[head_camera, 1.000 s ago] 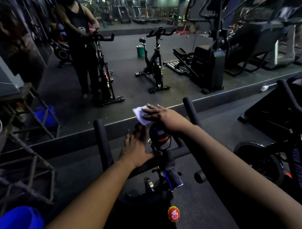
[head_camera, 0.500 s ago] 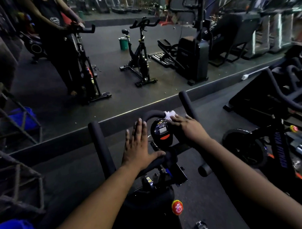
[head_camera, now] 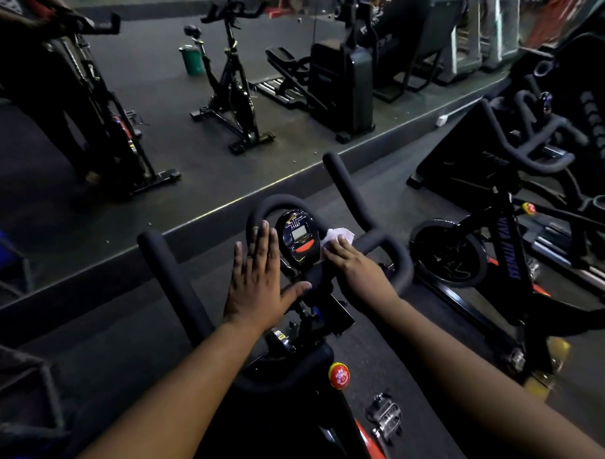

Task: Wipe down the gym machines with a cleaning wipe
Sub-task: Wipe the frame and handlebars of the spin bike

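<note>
Wipe (head_camera: pixel 337 235) — under right fingers (head_camera: pixel 341 247)

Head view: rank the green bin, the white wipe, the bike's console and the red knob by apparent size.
1. console
2. white wipe and green bin, too similar to rank; the bin stands farther off
3. red knob
</note>
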The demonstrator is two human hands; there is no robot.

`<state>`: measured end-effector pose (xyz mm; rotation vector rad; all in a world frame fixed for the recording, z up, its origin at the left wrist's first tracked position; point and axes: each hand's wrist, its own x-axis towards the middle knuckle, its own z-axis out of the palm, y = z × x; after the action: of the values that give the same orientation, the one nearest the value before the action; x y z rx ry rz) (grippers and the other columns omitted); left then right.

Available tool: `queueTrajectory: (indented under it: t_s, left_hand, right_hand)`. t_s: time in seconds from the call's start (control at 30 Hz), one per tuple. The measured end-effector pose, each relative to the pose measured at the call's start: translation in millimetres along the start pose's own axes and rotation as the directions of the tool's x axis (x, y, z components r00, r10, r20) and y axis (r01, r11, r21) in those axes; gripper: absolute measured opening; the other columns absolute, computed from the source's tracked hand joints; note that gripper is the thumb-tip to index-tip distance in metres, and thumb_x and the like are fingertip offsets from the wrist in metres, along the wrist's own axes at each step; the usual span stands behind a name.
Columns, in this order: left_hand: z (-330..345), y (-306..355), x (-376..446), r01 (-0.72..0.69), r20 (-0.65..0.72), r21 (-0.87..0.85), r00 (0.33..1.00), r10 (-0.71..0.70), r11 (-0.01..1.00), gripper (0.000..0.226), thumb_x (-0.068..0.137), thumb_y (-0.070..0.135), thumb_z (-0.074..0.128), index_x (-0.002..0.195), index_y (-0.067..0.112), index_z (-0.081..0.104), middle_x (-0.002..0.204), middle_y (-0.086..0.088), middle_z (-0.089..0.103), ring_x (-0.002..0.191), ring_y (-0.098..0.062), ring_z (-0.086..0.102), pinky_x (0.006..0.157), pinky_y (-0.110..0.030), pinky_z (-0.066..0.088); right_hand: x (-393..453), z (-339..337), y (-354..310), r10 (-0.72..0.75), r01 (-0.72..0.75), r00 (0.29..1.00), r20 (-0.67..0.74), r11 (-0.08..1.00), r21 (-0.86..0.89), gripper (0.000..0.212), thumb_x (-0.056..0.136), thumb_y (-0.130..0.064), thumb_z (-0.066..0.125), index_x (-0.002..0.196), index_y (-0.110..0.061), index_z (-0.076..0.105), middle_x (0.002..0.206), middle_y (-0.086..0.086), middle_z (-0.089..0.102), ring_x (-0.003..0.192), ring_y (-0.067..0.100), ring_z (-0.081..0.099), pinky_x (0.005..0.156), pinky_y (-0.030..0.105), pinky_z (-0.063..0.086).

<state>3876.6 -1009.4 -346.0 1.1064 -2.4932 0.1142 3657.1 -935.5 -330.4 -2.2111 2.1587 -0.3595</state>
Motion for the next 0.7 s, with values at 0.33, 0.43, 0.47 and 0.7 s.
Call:
queueTrajectory:
  t_s: [0.33,0.43,0.47,0.7]
  left_hand:
    - [14,16,-11,-0.166,-0.055,0.312,0.98,0.192,0.935,0.107,0.09,0.082,0.032,0.162,0.004,0.013,0.169,-0.017,0.008,0.156,-0.035,0.01,0.123,-0.063,0.013]
    - [11,28,-4,-0.217,-0.048,0.364,0.967,0.25,0.906,0.107,0.089,0.081,0.036,0.162,0.006,0.014,0.17,-0.014,0.008,0.157,-0.031,0.006,0.122,-0.065,0.007]
    - [9,36,0,-0.24,-0.038,0.376,0.961,0.273,0.895,0.107,0.089,0.082,0.036,0.162,0.006,0.014,0.17,-0.013,0.006,0.157,-0.029,0.004,0.123,-0.064,0.005]
    - [12,84,26,-0.308,0.205,0.439,0.949,0.24,0.844,0.112,0.088,0.085,0.03,0.162,0.006,-0.002,0.17,-0.013,-0.008,0.157,-0.027,-0.008,0.118,-0.064,-0.018]
  right_hand:
    - [-11,0,31,-0.168,0.173,0.983,0.073,0.982,-0.074,0.057,0.093,-0.039,0.04,0.142,-0.014,0.057,0.139,0.003,0.063,0.135,0.026,0.053,0.104,0.053,0.047]
    - [-2,-4,40,-0.33,0.33,0.944,0.001,0.942,-0.069,0.054,0.083,-0.015,0.04,0.129,-0.006,0.068,0.128,0.008,0.07,0.122,0.031,0.064,0.097,0.047,0.054]
    - [-1,-9,45,-0.352,0.351,0.936,-0.004,0.933,-0.083,0.052,0.081,-0.011,0.044,0.126,-0.005,0.069,0.126,0.009,0.071,0.119,0.031,0.066,0.094,0.045,0.055]
    - [-12,-21,101,0.016,-0.02,0.995,0.103,0.999,0.039,0.07,0.093,0.002,0.049,0.156,-0.027,0.038,0.164,-0.006,0.03,0.15,0.015,0.031,0.114,0.028,0.033]
